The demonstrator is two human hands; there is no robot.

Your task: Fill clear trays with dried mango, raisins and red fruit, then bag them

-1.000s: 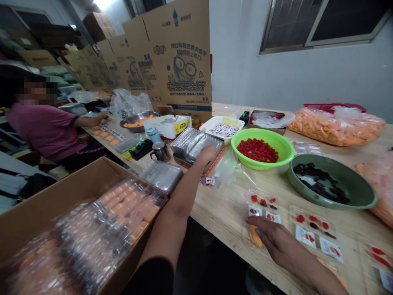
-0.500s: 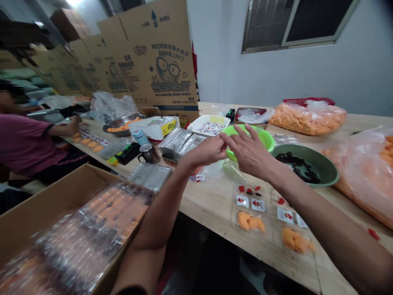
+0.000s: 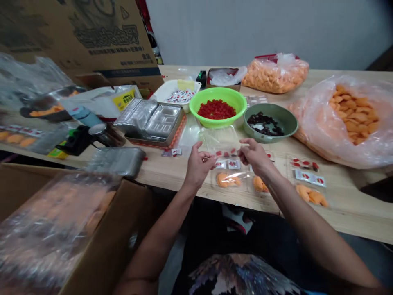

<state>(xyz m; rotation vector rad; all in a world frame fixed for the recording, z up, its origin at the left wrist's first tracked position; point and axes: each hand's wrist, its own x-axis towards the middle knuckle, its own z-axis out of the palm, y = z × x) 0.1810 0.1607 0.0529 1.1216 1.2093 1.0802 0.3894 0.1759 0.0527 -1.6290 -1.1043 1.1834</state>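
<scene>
My left hand (image 3: 199, 166) is at the left edge of a clear plastic tray (image 3: 216, 182), its thumb and fingers drawn together. My right hand (image 3: 254, 156) is closed at the tray's right side, with its index finger extended. Whatever either hand pinches is too transparent to make out. The tray holds orange pieces (image 3: 227, 179), two small white packets (image 3: 233, 164) and dark red pieces (image 3: 226, 154). Behind it stands a clear plastic flap (image 3: 219, 137). A second filled tray (image 3: 260, 184) is partly hidden under my right forearm, and a third (image 3: 310, 176) lies farther right.
Behind are a lime-green bowl (image 3: 196, 112) of red pieces and a green bowl (image 3: 270, 137) of dark pieces. A large bag of orange pieces (image 3: 322, 131) is right. Left are stacked empty trays (image 3: 164, 121), a metal mug (image 3: 106, 135) and a carton (image 3: 101, 246) of packed trays.
The view has turned down and right. My hands, together in front of the lime-green bowl before, are now lower and apart at the tray. The co-worker has left the view.
</scene>
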